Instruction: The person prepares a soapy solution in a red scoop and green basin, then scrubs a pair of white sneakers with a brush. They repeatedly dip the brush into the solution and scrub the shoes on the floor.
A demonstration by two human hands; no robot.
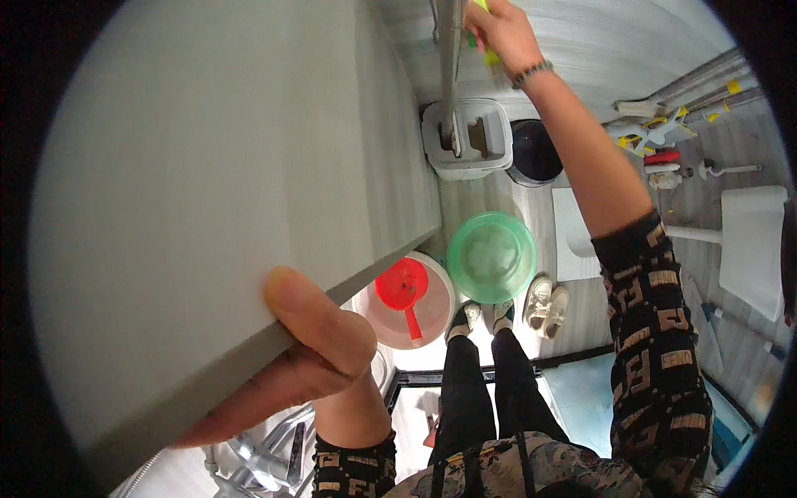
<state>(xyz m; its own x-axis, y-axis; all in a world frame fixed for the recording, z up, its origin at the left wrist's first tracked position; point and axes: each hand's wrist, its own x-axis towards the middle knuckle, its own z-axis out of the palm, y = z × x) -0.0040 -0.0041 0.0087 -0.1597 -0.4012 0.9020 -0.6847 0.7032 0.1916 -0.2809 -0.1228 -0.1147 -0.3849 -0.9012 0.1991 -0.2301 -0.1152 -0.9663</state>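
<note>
Left hand [324, 344]: thumb and fingers gripping panel [232, 166], keep steady | right hand [510, 37]: curled round yellow-green item [491, 57] (kind unclear), avoid knocking pole [449, 70]

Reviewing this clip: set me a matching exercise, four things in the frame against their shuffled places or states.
1. Left hand
2. Right hand
3. Red plastic dipper with handle
4. Round black bucket

A. Inside the pale pink round basin
B. Beside the grey rectangular bucket
C. Gripping the flat pale-grey panel at its edge
D. Holding a bright yellow-green object

Pairs: 1-C; 2-D; 3-A; 4-B
</note>
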